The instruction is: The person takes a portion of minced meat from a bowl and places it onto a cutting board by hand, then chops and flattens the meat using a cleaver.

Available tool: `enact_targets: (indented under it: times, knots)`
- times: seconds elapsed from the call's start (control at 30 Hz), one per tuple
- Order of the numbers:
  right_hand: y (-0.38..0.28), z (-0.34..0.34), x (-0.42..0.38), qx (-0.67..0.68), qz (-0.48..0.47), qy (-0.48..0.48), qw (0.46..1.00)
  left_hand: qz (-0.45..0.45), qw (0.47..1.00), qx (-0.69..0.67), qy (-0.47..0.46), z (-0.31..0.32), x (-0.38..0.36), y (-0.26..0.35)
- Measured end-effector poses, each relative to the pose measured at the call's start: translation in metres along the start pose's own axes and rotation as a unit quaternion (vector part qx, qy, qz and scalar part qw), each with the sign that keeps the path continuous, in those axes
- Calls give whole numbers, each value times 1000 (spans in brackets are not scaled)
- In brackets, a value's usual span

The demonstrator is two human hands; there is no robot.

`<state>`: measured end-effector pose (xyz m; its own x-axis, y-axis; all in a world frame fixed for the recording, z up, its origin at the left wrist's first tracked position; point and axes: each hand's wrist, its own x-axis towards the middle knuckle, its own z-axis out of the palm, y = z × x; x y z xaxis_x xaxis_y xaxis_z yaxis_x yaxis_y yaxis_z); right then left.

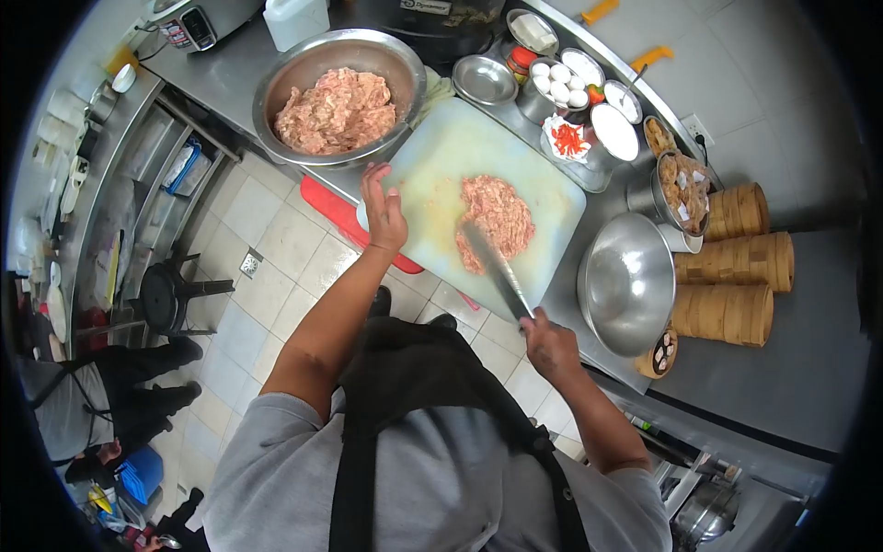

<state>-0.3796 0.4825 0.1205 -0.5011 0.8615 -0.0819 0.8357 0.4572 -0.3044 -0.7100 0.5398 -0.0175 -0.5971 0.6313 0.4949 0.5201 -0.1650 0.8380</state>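
My right hand [550, 346] is wrapped round the handle of a cleaver [498, 272]. The blade's far end lies against the near left side of a flattened heap of minced meat [501, 219]. That heap rests on a pale, stained cutting board [432, 216]. At the board's left edge is my left hand [383, 208], fingers stretched out and holding nothing. Just beyond it stands a wide steel bowl [266, 127] with a large mound of minced meat [336, 111] inside.
An empty steel bowl [627, 281] sits right of the board, with bamboo steamers [736, 262] beyond. Along the wall are a container of eggs [559, 83], sliced red pepper [567, 138] and small bowls. A black stool [164, 296] and another person [78, 405] are at the left.
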Motion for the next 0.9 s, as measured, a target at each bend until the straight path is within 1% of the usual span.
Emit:
enact_targets:
  times: [0.07,0.1,0.2,0.23,0.33,0.37,0.47,0.5,0.53,0.6,0.63,0.7,0.73,0.77,0.87,0.9]
  knots:
    - [17,-6,-2,-63,-15,-104,992,-2,1000,2,-1,-2,0,1]
    - [14,-25,2,-87,-19,-111,990,-1,1000,5,7,1,4,1]
    - [-4,-47,10,-8,12,-46,999,-8,1000,16,-3,0,-2,2]
    - [-9,-35,14,32,53,-19,998,-10,1000,18,-1,1,-1,2]
    - [6,-3,27,-50,35,-140,988,9,1000,21,-2,0,0,1]
    - [16,-5,25,-38,11,-162,986,2,1000,26,-1,-2,-2,2]
    - [-8,-61,28,-26,34,-146,988,-1,999,37,-1,0,-1,1]
    - [-13,-65,28,5,54,-114,992,5,999,38,-5,0,-2,0]
    - [-13,-53,27,29,63,-53,996,11,999,38,-5,1,-1,0]
    - [-6,-10,25,76,77,70,992,9,1000,30,-1,2,-1,2]
    - [1,-3,26,46,83,-10,995,8,1000,26,2,2,-1,3]
    - [16,-12,28,0,57,-99,993,8,999,29,10,2,-2,2]
    - [13,-24,29,-21,48,-143,988,9,999,31,10,2,-2,2]
    - [11,-45,28,-25,5,-123,992,13,999,40,7,4,-1,1]
    - [-20,-61,29,43,83,-19,995,22,998,55,-11,4,-2,0]
    - [-22,-38,28,40,97,73,992,23,998,57,-12,4,-2,1]
